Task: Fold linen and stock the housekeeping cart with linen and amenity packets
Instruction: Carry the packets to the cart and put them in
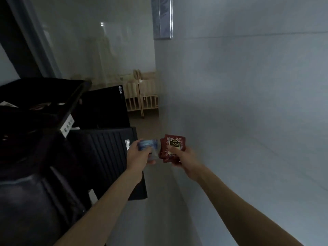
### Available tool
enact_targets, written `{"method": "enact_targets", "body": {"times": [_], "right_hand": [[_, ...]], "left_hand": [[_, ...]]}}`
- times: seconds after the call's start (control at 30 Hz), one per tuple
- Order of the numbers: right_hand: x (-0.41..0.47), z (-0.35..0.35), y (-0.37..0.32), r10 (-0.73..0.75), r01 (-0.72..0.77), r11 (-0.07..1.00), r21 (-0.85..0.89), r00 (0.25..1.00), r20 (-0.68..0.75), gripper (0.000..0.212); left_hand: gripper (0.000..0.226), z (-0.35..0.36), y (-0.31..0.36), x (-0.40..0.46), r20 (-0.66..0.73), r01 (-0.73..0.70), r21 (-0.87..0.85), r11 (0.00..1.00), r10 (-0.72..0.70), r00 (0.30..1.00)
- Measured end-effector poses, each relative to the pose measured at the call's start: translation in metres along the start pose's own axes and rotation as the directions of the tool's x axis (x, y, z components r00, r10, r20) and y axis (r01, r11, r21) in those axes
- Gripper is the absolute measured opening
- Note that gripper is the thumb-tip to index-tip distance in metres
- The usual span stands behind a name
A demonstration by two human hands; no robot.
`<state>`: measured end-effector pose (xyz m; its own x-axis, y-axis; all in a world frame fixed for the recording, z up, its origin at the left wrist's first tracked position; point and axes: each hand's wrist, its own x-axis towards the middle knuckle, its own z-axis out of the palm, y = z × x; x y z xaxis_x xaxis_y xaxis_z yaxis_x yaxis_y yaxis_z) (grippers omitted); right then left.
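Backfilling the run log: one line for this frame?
stage: sorting packets | left hand: holds blue packets | right hand: holds red packets | cart: at left

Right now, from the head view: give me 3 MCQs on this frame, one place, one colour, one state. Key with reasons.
1. Where is the dark housekeeping cart?
A. To the person's left
B. To the person's right
C. Behind the wooden cribs

2. What colour are the packets marked CHALI?
A. Green
B. Dark red
C. Yellow

3. What is the left hand doing?
A. Hanging idle and holding nothing
B. Resting flat on the wall
C. Gripping blue packets

Key:
1 A: the cart fills the left of the view, beside the left arm.
2 B: the CHALI packets in the right hand are dark red.
3 C: the left hand has its fingers curled round blue packets.
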<state>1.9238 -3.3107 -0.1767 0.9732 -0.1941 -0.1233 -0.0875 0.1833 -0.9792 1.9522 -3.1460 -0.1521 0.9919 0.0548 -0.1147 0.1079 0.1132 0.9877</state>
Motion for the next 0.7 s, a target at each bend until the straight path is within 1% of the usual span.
{"method": "enact_targets", "body": {"times": [0.17,0.27,0.33,0.4,0.5,0.57,0.7], "right_hand": [[0.096,0.011,-0.009,0.018,-0.017,1.0,-0.007,0.997,0.071,0.018],[0.154,0.021,-0.008,0.017,-0.013,0.999,-0.035,0.993,0.115,0.016],[0.194,0.029,-0.007,0.004,0.001,0.999,-0.044,0.993,0.118,0.016],[0.236,0.038,-0.007,-0.007,0.013,0.999,-0.05,0.994,0.113,0.021],[0.298,0.056,-0.011,0.006,0.0,0.998,-0.065,0.995,0.102,0.027],[0.339,0.07,-0.017,0.03,-0.021,0.996,-0.089,0.995,0.099,0.024],[0.418,0.101,-0.035,0.015,-0.006,0.995,-0.097,0.996,0.089,0.021]], "left_hand": [[0.044,0.007,0.013,0.084,-0.027,0.02,-0.022,1.0,-0.021,0.999],[0.038,0.005,0.019,0.141,-0.036,0.001,-0.034,0.999,-0.003,0.999],[0.036,0.004,0.02,0.183,-0.038,-0.016,-0.048,0.999,0.015,0.999],[0.038,0.005,0.022,0.228,-0.028,-0.025,-0.07,0.997,0.023,0.999],[0.039,0.007,0.024,0.293,-0.007,-0.004,-0.096,0.995,0.003,1.0],[0.038,0.008,0.028,0.334,-0.005,0.024,-0.112,0.993,-0.024,1.0],[0.029,0.002,0.04,0.415,-0.036,0.038,-0.125,0.991,-0.042,0.998]]}}
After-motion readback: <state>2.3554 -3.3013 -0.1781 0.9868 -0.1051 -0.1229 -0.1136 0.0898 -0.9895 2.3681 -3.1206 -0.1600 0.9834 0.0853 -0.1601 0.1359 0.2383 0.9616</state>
